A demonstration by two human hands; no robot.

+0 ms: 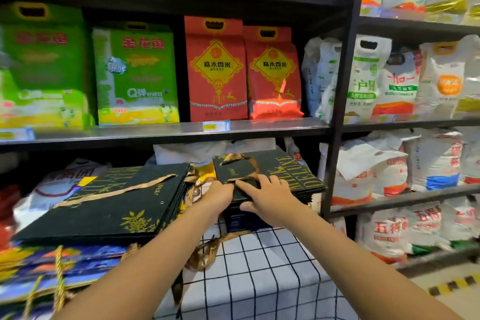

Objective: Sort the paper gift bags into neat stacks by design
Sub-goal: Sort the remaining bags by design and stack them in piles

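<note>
Squaring black DELUXE gift-bag stack [270, 176] | right hand [270, 196] flat on top, steadying | left hand [220, 193] grip unclear, aligning edge

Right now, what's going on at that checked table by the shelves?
A person is tidying flat black paper gift bags with gold lettering. Both hands are on the right-hand stack of black bags: the left hand at its near left edge, the right hand spread flat on top with the thumb against the stack's front edge. A second stack of black gold-printed bags lies to the left, resting on blue and yellow gift bags. Everything sits on the white table with a black grid cloth, in front of shelves of rice sacks.
</note>
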